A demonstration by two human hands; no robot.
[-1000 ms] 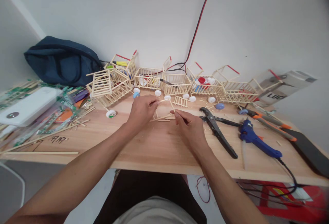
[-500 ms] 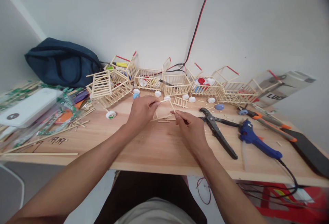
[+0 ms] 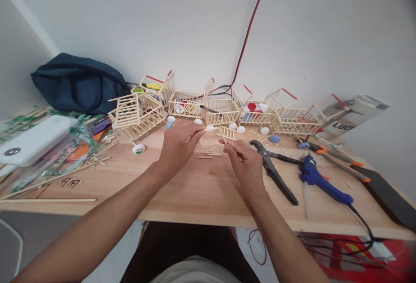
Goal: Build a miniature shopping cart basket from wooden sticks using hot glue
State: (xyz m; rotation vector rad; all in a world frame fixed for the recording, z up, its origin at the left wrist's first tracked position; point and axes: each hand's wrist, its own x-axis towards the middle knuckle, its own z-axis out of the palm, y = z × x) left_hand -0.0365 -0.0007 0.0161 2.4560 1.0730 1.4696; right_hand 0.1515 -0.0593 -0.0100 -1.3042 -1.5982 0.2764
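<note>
A navy bag (image 3: 79,79) sits behind a white device (image 3: 40,135).

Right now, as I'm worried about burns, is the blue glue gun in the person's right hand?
No, the blue glue gun lies on the table, while the right hand pinches a thin wooden stick.

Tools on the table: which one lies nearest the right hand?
The black pliers, just beside the right hand; the blue glue gun and orange-handled tool lie farther right.

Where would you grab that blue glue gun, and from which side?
The blue glue gun is probably best taken by its handle, from the near right: it lies flat, its handle slanting that way, clear of the pale stick; the cable trails from the handle's end.
</note>
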